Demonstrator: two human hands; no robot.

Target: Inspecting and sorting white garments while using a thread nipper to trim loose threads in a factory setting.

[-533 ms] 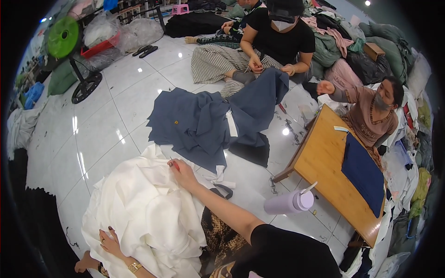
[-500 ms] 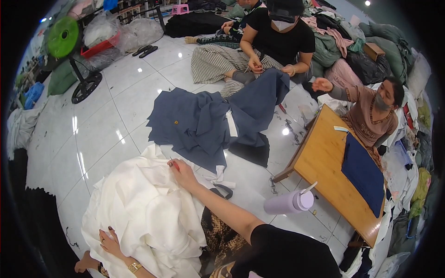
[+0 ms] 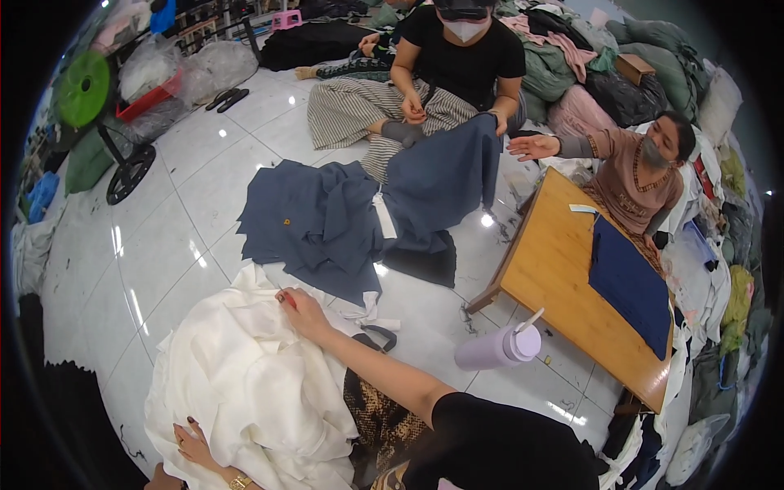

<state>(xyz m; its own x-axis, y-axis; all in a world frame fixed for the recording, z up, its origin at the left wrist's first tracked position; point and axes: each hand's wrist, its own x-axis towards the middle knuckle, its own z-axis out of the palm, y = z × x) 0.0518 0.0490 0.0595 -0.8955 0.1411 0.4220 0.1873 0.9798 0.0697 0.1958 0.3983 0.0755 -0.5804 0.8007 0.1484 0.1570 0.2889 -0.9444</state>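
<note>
Small orange label (image 3: 287,221) – on the navy cloth (image 3: 310,224)

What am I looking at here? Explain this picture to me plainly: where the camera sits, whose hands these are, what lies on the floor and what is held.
There is no machine here. The picture comes from a wide fisheye camera worn on a person's head, looking down, so straight edges bend near the rim. The two bare arms at the bottom belong to the wearer. The right hand rests on the top of a heap of white cloth, its fingers pinched at a fold; whether it holds a small tool I cannot tell. The left hand lies at the heap's lower edge. On the tiled floor lies dark blue fabric. Two other people sit across from the wearer, one holding up part of that blue fabric. To the right are a low wooden table and a lilac bottle.
</note>
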